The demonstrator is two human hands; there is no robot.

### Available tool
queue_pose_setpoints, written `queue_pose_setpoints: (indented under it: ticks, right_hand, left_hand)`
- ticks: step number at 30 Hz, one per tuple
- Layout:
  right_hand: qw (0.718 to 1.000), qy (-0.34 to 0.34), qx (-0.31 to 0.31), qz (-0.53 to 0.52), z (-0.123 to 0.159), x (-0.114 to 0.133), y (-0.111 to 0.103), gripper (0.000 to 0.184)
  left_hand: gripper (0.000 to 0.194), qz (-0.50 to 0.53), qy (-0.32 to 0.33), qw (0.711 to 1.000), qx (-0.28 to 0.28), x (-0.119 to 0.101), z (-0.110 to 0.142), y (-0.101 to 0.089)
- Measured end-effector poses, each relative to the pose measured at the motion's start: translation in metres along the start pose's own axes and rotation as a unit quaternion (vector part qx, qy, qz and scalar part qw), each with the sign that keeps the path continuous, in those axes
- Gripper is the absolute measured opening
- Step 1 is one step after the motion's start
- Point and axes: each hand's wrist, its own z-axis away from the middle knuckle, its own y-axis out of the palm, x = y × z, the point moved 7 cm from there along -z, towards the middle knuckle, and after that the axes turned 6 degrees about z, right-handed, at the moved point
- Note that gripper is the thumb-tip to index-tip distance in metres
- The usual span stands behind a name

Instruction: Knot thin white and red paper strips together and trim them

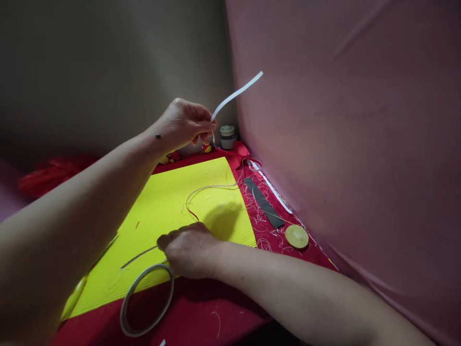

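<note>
My left hand (189,121) is raised above the far part of the yellow ribbed sheet (173,187), its fingers pinched on a narrow white strip (234,94). The strip's free end curves up to the right. A thin strand hangs below those fingers toward a red strip (234,153). Low over the sheet's near edge, my right hand (190,247) is closed, its fingertips hidden. A thin strand (192,213), partly red, runs to its knuckles. A dark thin strip (139,256) and a coiled pale grey strip (126,312) meet its finger side; what it grips is unclear.
Right of the sheet, a dark flat bar (264,204) lies among loose thread scraps beside a round yellow ribbed disc (297,236). A small lidded jar (227,137) stands at the back corner. Pink fabric (342,134) borders the right; red shiny material (54,175) lies left.
</note>
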Motion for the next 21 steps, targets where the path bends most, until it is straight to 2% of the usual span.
queue_pose_setpoints:
  ticks: [7, 9, 12, 14, 17, 19, 21]
  right_hand:
    - [1.000, 0.010, -0.003, 0.014, 0.002, -0.002, 0.001, 0.016]
    - [1.000, 0.015, 0.000, 0.015, 0.002, -0.003, 0.002, 0.018]
    - [1.000, 0.018, 0.004, 0.013, 0.001, -0.004, 0.001, 0.021]
    - [1.000, 0.019, 0.006, 0.009, 0.001, -0.004, 0.000, 0.022]
    - [1.000, 0.028, 0.011, -0.006, 0.000, -0.005, 0.002, 0.020]
    - [0.999, 0.033, 0.008, -0.015, -0.001, -0.006, 0.004, 0.018]
    - [0.999, 0.036, 0.007, -0.025, -0.004, -0.008, 0.008, 0.018]
  left_hand:
    - [0.062, -0.041, 0.012, 0.999, -0.006, -0.006, 0.003, -0.007]
    - [0.055, -0.034, 0.015, 0.999, -0.024, -0.002, -0.001, -0.010]
    - [0.026, -0.011, 0.008, 0.998, -0.064, 0.007, -0.008, -0.014]
    - [0.015, -0.004, 0.006, 0.997, -0.075, 0.008, -0.011, -0.015]
    - [0.017, -0.037, 0.020, 0.996, -0.081, 0.000, -0.011, -0.016]
    - [0.017, -0.099, 0.031, 0.992, -0.076, -0.009, -0.007, -0.013]
    - [0.016, -0.192, 0.034, 0.981, -0.019, -0.013, -0.003, 0.003]
